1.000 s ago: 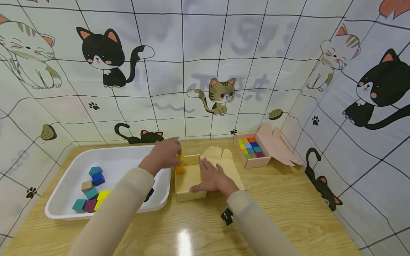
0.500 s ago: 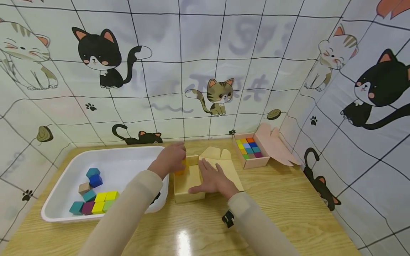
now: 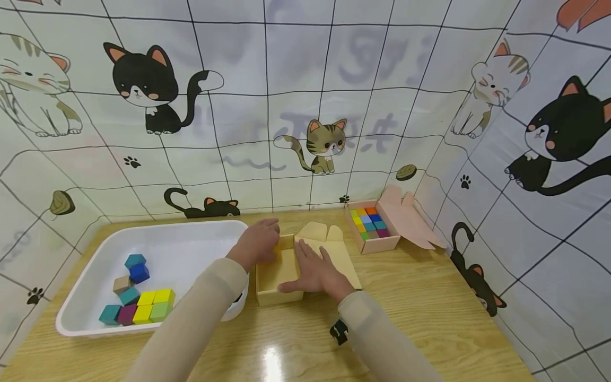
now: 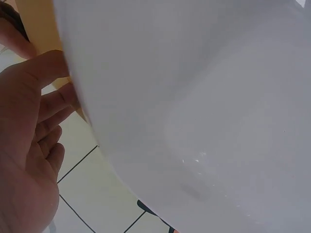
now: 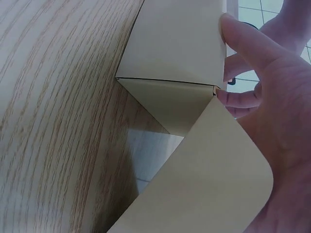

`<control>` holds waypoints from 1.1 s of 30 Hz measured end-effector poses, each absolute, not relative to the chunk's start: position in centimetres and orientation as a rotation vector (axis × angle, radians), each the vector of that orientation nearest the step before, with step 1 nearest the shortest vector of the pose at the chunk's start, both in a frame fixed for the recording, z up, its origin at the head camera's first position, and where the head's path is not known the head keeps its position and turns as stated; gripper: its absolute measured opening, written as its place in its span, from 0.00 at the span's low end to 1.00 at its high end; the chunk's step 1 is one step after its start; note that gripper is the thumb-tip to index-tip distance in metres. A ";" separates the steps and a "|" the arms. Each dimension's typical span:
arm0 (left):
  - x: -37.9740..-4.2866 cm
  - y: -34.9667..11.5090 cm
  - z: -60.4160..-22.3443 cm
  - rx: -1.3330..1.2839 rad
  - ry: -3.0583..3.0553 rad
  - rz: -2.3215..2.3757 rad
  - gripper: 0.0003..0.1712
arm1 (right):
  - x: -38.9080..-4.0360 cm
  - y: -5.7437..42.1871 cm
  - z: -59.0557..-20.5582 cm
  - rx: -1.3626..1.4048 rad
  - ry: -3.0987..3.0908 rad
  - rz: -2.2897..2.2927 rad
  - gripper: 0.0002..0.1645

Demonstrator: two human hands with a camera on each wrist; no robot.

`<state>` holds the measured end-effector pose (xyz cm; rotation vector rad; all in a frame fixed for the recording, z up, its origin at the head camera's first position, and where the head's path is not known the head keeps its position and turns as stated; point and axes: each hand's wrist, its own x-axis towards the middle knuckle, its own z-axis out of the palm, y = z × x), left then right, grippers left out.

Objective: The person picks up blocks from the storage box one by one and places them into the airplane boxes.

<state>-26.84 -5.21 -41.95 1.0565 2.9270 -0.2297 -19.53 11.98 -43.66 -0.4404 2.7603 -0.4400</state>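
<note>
In the head view, my left hand (image 3: 259, 244) reaches down into the left back part of the open pale yellow cardboard box (image 3: 279, 298). Its fingers pinch an orange block (image 3: 277, 251), mostly hidden behind them. The white tray's wall (image 4: 146, 97) blocks the fingertips in the left wrist view. My right hand (image 3: 317, 270) lies across the box's right edge, fingers straight and spread. In the right wrist view its thumb (image 5: 243, 39) touches the box's front wall (image 5: 175, 39), below which a loose flap (image 5: 204, 170) sticks out.
The white tray (image 3: 191, 227) on the left holds teal, blue, tan, purple, yellow and green blocks. At the back right stands a pink box (image 3: 380, 245) filled with coloured blocks, its lid (image 3: 410, 220) folded outward. Cat-printed sheeting surrounds the wooden table (image 3: 406, 318).
My left hand has lowered into the yellow box with the orange block, which is now mostly hidden. The right hand keeps its place on the box. The head view has shifted slightly.
</note>
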 end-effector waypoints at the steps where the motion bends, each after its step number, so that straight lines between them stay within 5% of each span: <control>1: -26.8 -5.2 -42.1 1.057 2.928 -0.233 0.10 | -19.5 11.9 -43.7 -0.441 2.759 -0.444 0.71; 33: -27.0 -6.7 -42.0 1.094 3.012 -0.313 0.15 | -19.4 11.8 -43.4 -0.406 2.741 -0.453 0.70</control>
